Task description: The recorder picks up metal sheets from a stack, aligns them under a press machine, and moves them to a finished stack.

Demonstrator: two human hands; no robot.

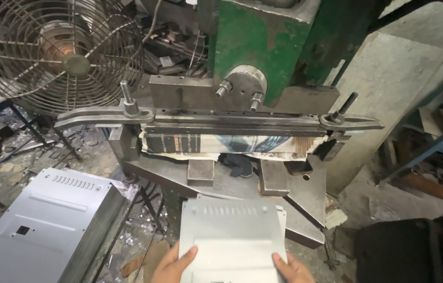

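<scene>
I held the flat grey sheet-metal panel (233,230) before the green press (263,47) — both grips, left hand (172,264) and right hand (290,268), clamped on it — fingers risked pinching if the panel slid.

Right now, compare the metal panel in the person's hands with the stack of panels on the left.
The held panel is a single sheet, gripped at its near edge by the left hand and right hand; the stack of panels lies untouched. The held panel rests on the press bed, squarely facing the machine; the stack lies beside it, turned at an angle. Both are light grey sheet metal with a row of slots near the far edge.
</scene>
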